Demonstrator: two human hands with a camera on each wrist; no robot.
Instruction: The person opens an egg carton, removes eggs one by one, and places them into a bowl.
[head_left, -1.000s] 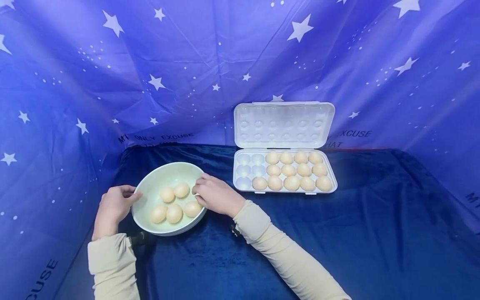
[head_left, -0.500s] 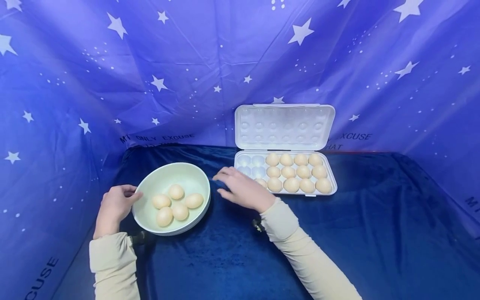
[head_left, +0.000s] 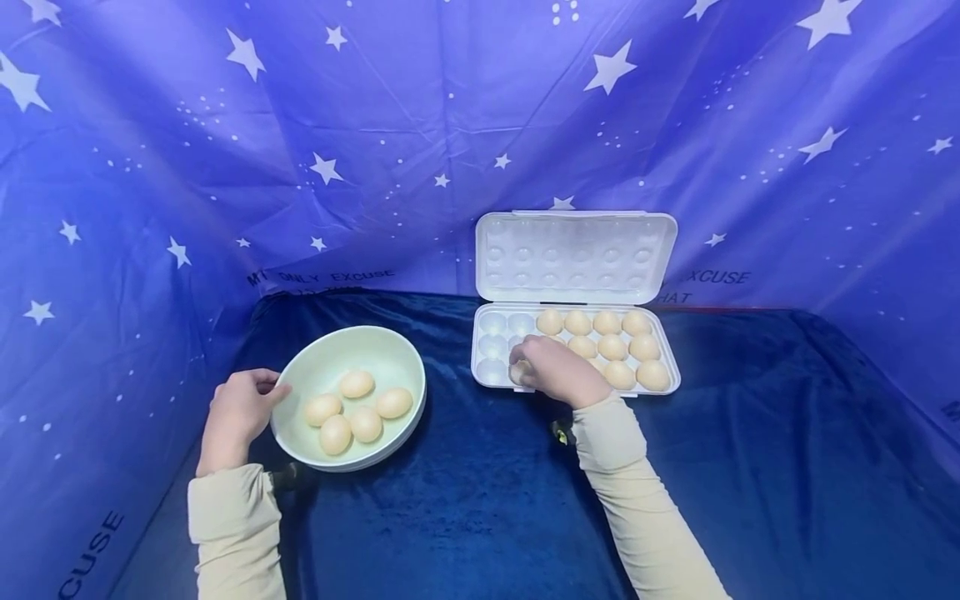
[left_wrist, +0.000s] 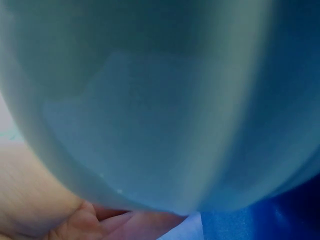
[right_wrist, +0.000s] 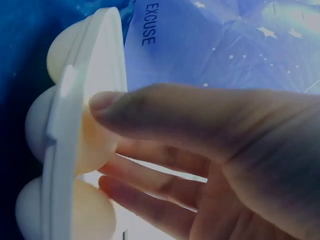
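Note:
My left hand (head_left: 240, 412) holds the left rim of a pale green bowl (head_left: 311, 358), its thumb over the edge and its other fingers on the outside. Several light brown eggs (head_left: 366, 425) lie in the bowl. To the right stands an open white egg carton (head_left: 577, 258), its lid raised at the back. Over its front row, my right hand (head_left: 561, 367) pinches an egg (right_wrist: 97, 155) between thumb and fingertips; that egg sits in the carton. In the left wrist view, the bowl's outer wall (left_wrist: 140, 125) fills most of the picture.
Several more eggs (head_left: 611, 347) fill the carton's middle and right columns, while cups (head_left: 492, 346) at its left end hold none. A dark blue velvet cloth (head_left: 465, 508) covers the table. A purple-blue curtain with white stars (head_left: 420, 100) hangs behind.
My right hand has moved from the bowl's right side across to the carton and taken hold of an egg there. The eggs in the bowl have shifted. My left hand stays on the rim.

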